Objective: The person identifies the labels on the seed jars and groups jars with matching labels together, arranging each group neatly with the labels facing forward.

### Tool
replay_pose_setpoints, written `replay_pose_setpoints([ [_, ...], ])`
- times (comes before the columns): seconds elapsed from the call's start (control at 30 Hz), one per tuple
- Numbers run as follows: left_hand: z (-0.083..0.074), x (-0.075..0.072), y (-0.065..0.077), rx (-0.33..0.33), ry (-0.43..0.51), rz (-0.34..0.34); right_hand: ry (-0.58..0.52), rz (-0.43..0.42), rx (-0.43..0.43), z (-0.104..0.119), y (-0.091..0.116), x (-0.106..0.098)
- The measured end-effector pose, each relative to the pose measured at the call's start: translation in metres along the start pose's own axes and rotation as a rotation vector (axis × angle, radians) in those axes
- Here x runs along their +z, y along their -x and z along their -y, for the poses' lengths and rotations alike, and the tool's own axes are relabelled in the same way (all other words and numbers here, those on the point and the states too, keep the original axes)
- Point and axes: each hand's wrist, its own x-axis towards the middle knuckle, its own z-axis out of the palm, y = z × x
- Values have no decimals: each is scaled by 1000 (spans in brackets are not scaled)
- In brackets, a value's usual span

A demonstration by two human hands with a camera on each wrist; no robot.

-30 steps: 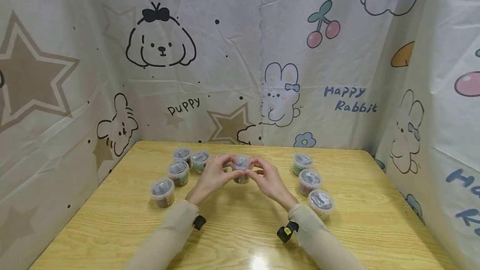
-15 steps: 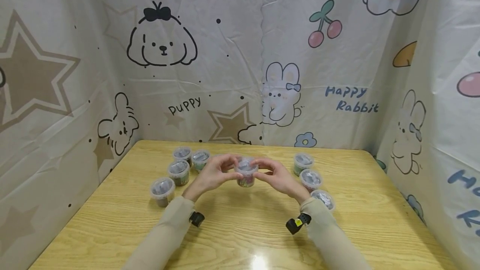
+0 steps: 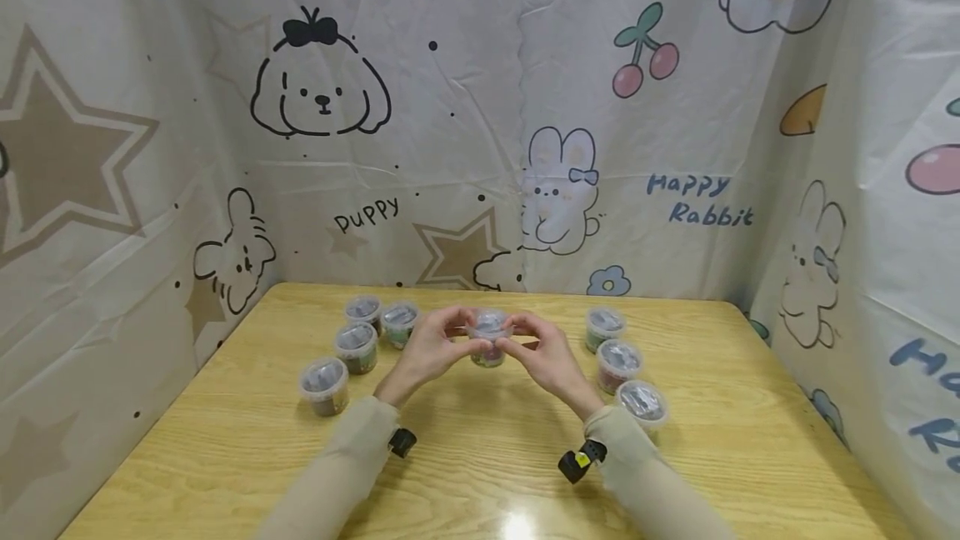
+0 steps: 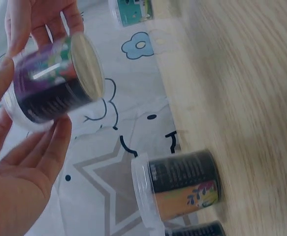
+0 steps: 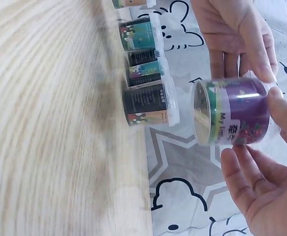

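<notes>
Worktop (image 3: 480, 457), cartoon-print curtain (image 3: 450, 148) behind; left hand (image 3: 431, 350), right hand (image 3: 547, 358) grip clamped on purple-label tub (image 3: 490, 335), centre frame; other tubs (image 3: 356, 347) frame-left, more tubs (image 3: 619, 366) frame-right.

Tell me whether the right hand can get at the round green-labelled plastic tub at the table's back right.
Probably not just yet: the right hand grips the round purple-labelled clear plastic tub. Once freed, it likely could; no other tub stands between it and the green-labelled tub.

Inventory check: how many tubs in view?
9: the held tub between left hand and right hand; three tubs at right; four tubs at left; one far tub behind the left hand, visible in wrist views. More may be hidden.
</notes>
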Motion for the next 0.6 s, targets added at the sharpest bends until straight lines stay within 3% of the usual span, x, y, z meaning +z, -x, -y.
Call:
replay_pose_setpoints([
  [0.2, 26, 6, -5, -22, 45, -6, -15, 36, 4, -4, 0, -4],
  [0.47, 39, -2, -7, -11, 164, 126, -125, 227, 92, -9, -3, -22],
  [0.6, 42, -3, -7, -3, 197, 186, -156, 273, 74, -12, -4, -23],
])
